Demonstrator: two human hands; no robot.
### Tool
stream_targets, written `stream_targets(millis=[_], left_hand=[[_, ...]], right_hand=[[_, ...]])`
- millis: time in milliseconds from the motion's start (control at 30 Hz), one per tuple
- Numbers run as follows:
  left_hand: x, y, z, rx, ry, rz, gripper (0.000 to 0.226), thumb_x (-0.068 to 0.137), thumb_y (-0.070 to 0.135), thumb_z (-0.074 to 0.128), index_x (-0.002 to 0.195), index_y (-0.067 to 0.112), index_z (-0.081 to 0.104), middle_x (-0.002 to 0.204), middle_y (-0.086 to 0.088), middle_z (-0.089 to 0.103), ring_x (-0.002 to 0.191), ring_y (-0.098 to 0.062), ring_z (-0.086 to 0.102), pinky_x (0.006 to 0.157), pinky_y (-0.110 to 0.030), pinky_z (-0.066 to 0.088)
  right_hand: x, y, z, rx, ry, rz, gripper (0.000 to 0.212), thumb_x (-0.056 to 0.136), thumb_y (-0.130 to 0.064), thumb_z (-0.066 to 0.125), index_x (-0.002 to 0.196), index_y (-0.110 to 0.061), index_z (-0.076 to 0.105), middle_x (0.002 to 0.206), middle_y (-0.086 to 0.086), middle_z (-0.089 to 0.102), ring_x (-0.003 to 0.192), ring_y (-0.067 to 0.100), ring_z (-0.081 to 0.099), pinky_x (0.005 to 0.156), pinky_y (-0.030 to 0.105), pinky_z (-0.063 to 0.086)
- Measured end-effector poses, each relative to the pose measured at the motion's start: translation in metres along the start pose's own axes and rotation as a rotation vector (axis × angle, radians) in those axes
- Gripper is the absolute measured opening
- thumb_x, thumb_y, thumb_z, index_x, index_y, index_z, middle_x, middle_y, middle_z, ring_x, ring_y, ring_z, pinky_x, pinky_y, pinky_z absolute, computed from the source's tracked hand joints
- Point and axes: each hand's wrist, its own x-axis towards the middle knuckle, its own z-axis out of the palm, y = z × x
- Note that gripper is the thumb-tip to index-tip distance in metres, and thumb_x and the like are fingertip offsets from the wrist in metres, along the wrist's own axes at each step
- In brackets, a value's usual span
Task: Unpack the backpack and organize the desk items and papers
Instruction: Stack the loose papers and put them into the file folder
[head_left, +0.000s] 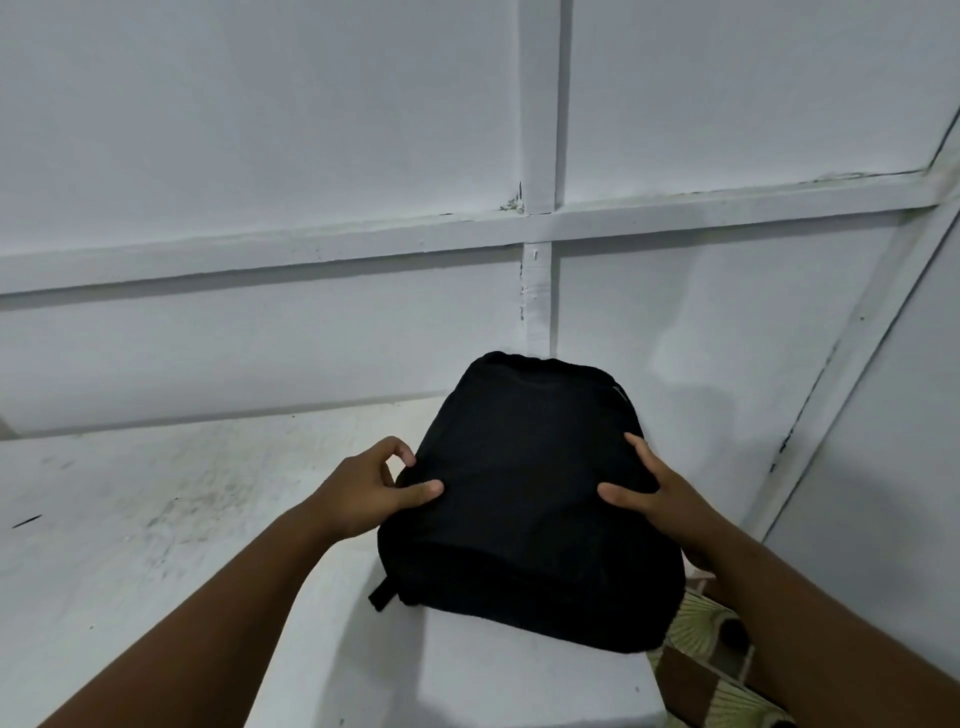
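Backpack (524, 499) on white worktop (182, 519), both hands on it, unpacking not begun.

Wall w/ white battens behind; worktop scuffed, no desk items or papers out on it. Black backpack lies flat near worktop's right-front corner, looks closed, zip barely visible at far right edge, strap end poking out front-left. Left hand (363, 493) grips bag's left side, thumb on top, fingers curled at edge. Right hand (649, 499) holds right side, thumb + fingers spread over fabric. Judgement: very start; opening, emptying, sorting all left.
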Motion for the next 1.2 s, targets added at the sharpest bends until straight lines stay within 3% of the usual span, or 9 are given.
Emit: stream_targets(millis=[100,200,400,533,633,733,867,1000,1200], left_hand=[[0.011,-0.004,0.002,-0.180,-0.089,-0.069,0.070,0.054,0.075,0.078,0.111,0.043,0.052,0.095,-0.001,0.064,0.082,-0.012,0.065,0.072,-0.027,0.049],[0.022,-0.005,0.010,-0.453,-0.251,-0.152,0.081,0.068,0.049,0.084,0.135,0.053,0.039,0.133,0.004,0.052,0.115,-0.019,0.061,0.087,-0.033,0.050],[0.033,-0.011,0.019,-0.610,-0.429,-0.080,0.084,0.075,0.029,0.080,0.143,0.052,0.037,0.144,0.011,0.052,0.127,-0.018,0.057,0.111,-0.041,0.041],[0.030,-0.009,0.015,-0.589,-0.372,-0.024,0.095,0.073,0.019,0.079,0.147,0.053,0.031,0.146,0.025,0.043,0.131,-0.005,0.050,0.107,-0.028,0.042],[0.020,-0.001,0.013,-0.536,-0.344,0.056,0.089,0.079,0.007,0.078,0.145,0.052,0.038,0.143,0.028,0.045,0.126,0.002,0.052,0.099,-0.019,0.046],[0.010,0.001,0.007,-0.509,-0.265,0.100,0.087,0.075,0.001,0.081,0.140,0.047,0.048,0.140,0.017,0.056,0.126,-0.005,0.056,0.103,-0.025,0.048],[-0.004,-0.010,-0.014,-0.489,-0.132,0.149,0.095,0.065,-0.007,0.084,0.137,0.046,0.053,0.137,0.012,0.060,0.124,-0.011,0.059,0.105,-0.033,0.048],[-0.019,-0.028,-0.053,-0.424,-0.023,0.229,0.117,0.056,-0.011,0.088,0.146,0.045,0.040,0.141,0.022,0.054,0.128,-0.002,0.054,0.105,-0.028,0.047],[-0.027,-0.080,-0.136,-0.340,0.129,0.302,0.128,0.052,-0.008,0.091,0.144,0.057,0.031,0.140,0.031,0.050,0.130,0.006,0.048,0.099,-0.016,0.047]], right_hand=[[0.004,0.000,-0.006,0.102,-0.092,0.057,0.104,0.063,-0.045,0.090,0.147,-0.050,0.029,0.143,-0.009,0.049,0.121,0.014,0.056,0.104,0.037,0.048],[0.007,0.000,-0.012,0.131,-0.178,0.122,0.106,0.065,-0.043,0.090,0.146,-0.057,0.023,0.146,-0.014,0.037,0.125,0.015,0.050,0.106,0.037,0.044],[0.003,-0.009,-0.019,0.175,-0.302,0.110,0.105,0.079,-0.023,0.082,0.152,-0.052,0.011,0.144,-0.015,0.040,0.118,0.009,0.053,0.097,0.030,0.051],[-0.012,-0.014,-0.013,0.128,-0.285,-0.049,0.096,0.083,-0.025,0.081,0.148,-0.058,0.019,0.144,-0.021,0.048,0.128,0.006,0.053,0.106,0.033,0.047],[-0.020,-0.025,-0.008,0.127,-0.231,-0.133,0.091,0.081,-0.015,0.081,0.146,-0.054,0.030,0.138,-0.030,0.052,0.125,-0.003,0.053,0.101,0.021,0.048],[-0.027,-0.045,0.003,0.080,-0.181,-0.213,0.088,0.079,-0.005,0.079,0.140,-0.051,0.036,0.128,-0.040,0.053,0.121,-0.010,0.052,0.095,0.012,0.047],[-0.038,-0.061,0.033,-0.030,-0.081,-0.331,0.097,0.078,-0.003,0.081,0.148,-0.046,0.029,0.145,-0.029,0.044,0.130,-0.009,0.044,0.101,0.008,0.039],[-0.034,-0.081,0.076,-0.258,-0.005,-0.502,0.102,0.076,-0.018,0.084,0.153,-0.043,0.022,0.157,-0.032,0.018,0.149,-0.001,0.013,0.121,0.033,0.022],[-0.005,-0.147,0.161,-0.372,-0.014,-0.690,0.105,0.075,-0.034,0.080,0.146,-0.062,0.008,0.164,-0.011,0.011,0.151,0.004,0.003,0.121,0.032,0.014]])
